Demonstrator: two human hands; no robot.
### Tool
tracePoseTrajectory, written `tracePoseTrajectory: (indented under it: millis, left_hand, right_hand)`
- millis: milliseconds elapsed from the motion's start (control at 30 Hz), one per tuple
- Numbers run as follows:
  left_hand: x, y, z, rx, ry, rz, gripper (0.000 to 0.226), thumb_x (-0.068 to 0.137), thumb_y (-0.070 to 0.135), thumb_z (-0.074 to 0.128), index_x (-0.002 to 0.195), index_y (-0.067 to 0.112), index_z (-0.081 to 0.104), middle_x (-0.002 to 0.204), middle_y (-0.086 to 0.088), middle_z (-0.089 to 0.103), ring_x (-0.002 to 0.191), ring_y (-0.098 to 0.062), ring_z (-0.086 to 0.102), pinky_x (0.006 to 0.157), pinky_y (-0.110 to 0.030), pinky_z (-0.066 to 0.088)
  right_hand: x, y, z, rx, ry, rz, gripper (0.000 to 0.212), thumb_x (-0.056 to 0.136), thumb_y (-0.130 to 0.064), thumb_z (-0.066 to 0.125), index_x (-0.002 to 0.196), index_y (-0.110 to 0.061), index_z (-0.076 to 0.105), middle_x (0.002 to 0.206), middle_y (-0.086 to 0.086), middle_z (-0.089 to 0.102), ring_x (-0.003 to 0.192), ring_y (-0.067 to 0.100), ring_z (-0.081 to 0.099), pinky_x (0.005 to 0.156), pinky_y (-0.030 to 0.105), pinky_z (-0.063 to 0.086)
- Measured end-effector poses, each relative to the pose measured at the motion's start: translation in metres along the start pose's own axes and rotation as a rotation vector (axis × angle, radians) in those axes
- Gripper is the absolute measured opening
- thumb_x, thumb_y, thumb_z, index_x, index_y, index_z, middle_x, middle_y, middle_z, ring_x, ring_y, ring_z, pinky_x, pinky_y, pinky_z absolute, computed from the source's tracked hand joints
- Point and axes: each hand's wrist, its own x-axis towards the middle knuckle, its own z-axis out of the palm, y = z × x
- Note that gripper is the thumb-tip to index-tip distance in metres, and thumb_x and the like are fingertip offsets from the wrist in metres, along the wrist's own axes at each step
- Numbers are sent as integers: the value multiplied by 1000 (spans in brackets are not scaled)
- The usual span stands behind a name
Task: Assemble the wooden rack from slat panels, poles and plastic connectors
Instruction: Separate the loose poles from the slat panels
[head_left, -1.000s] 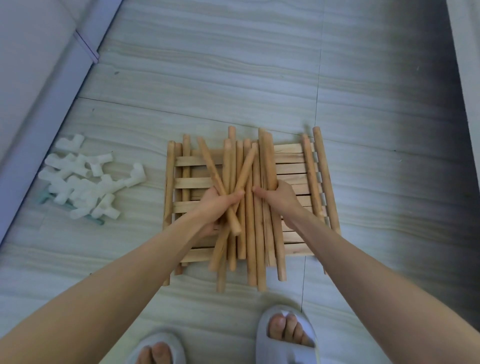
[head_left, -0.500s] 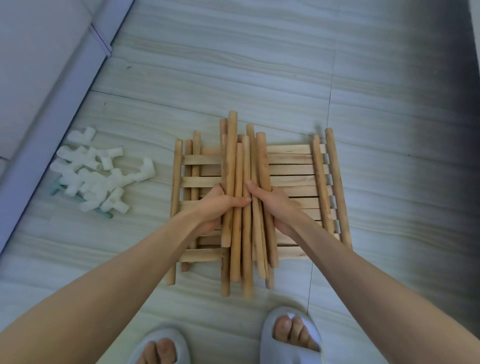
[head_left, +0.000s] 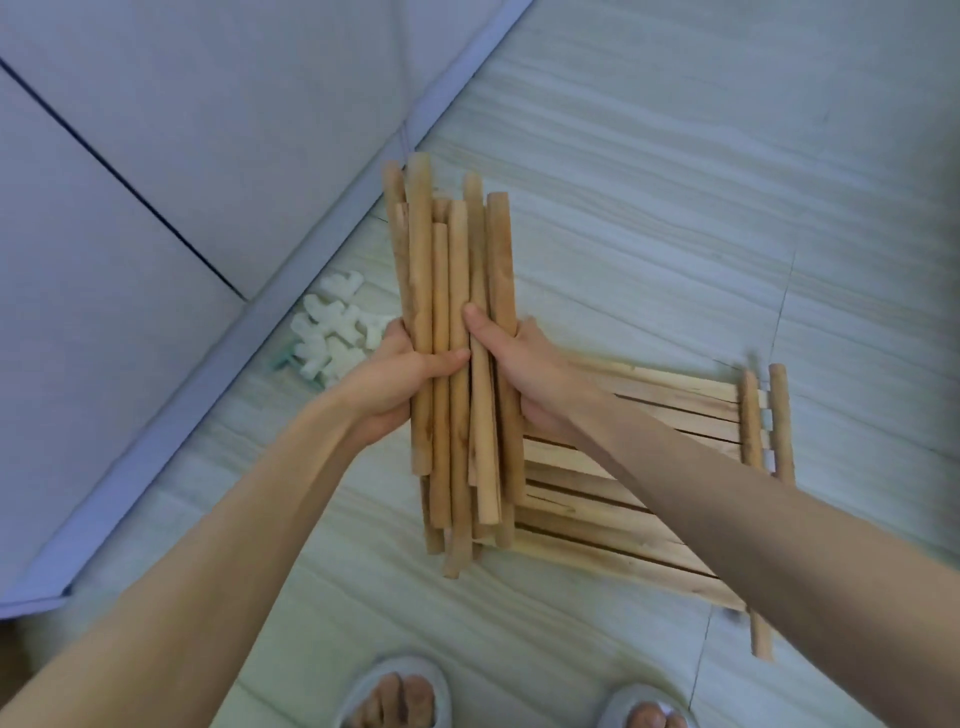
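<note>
A bundle of several wooden poles (head_left: 452, 270) is held lifted off the floor, pointing away from me. My left hand (head_left: 400, 374) grips the bundle from its left side, thumb across the front. My right hand (head_left: 514, 358) grips it from the right, thumb on top. The stack of slat panels (head_left: 649, 405) lies flat on the floor to the right, partly hidden under my right forearm. Two more poles (head_left: 763, 415) lie across the stack's right end. A heap of white plastic connectors (head_left: 332, 332) sits on the floor to the left of the bundle.
A pale wall with a baseboard (head_left: 218, 353) runs diagonally along the left, close to the connectors. My two feet in grey slippers (head_left: 395, 696) stand at the bottom edge. Light striped floor tiles (head_left: 675, 182) stretch beyond the panels.
Both hands have gathered the loose poles into a tight bundle and lifted it off the slat panels, moving it left toward the connectors. The camera has swung left.
</note>
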Motion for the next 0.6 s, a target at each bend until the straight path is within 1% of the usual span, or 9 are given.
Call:
tracePoseTrajectory:
  millis: [67,133,233,267,367,467,500,567,600]
  left_hand:
    - [-7,1,-37,-16,30,14,63,83,6,67,137,12,35,125,-13,60,105,-23,65,86,-41,55]
    - [-16,-5,-66,7,82,61,68,83,8,67,139,17,30,127,-10,58,109,-21,63,90,-41,53]
    - [-30,-22,-92,72,183,195,77,84,8,64,143,21,18,131,-2,52,119,-13,54,99,-34,46]
    - [-32,-30,-98,89,212,244,78,83,8,64,144,19,16,134,-1,50,121,-10,52,101,-31,44]
    - [-33,-50,-109,135,284,349,78,83,8,67,142,15,18,135,-3,49,124,-10,49,103,-28,43]
    - [-30,-63,-111,167,275,378,74,79,15,70,140,3,28,126,-21,54,117,-34,54,90,-38,49]
    - [-31,-64,-109,157,265,381,77,76,18,71,139,0,31,125,-23,55,116,-36,54,88,-37,50]
    - [-32,-67,-106,136,253,393,76,73,22,72,136,-2,37,126,-17,57,118,-24,56,92,-30,51]
    - [-33,-68,-105,137,246,387,71,73,21,72,133,-3,42,124,-15,60,116,-21,58,90,-27,51]
  right_hand:
    - [11,3,35,-51,-32,-8,42,94,-38,52,120,-6,61,111,13,68,101,24,65,94,41,51]
    - [19,11,64,-111,-66,-44,42,94,-39,51,120,-8,59,112,8,67,100,18,64,93,35,51]
    - [24,22,95,-243,-103,-173,35,95,-35,49,122,-13,55,108,-3,62,92,5,58,79,6,46]
    - [25,27,102,-280,-105,-221,33,96,-31,49,123,-13,54,107,-5,60,92,2,57,76,2,43]
    - [25,45,109,-330,-122,-321,28,96,-24,50,122,-15,52,101,-17,58,89,-14,54,77,-1,39]
    - [23,62,103,-328,-107,-370,22,95,-18,52,117,-18,51,99,-22,56,89,-22,52,78,-1,38]
    - [22,66,100,-345,-97,-392,21,94,-16,53,114,-19,50,99,-23,55,90,-22,52,78,0,38]
    - [20,75,95,-388,-91,-408,21,90,-21,53,111,-21,49,97,-22,55,89,-19,53,77,1,38]
    - [19,78,93,-413,-96,-399,23,88,-24,53,111,-21,49,97,-22,55,90,-19,53,77,1,37]
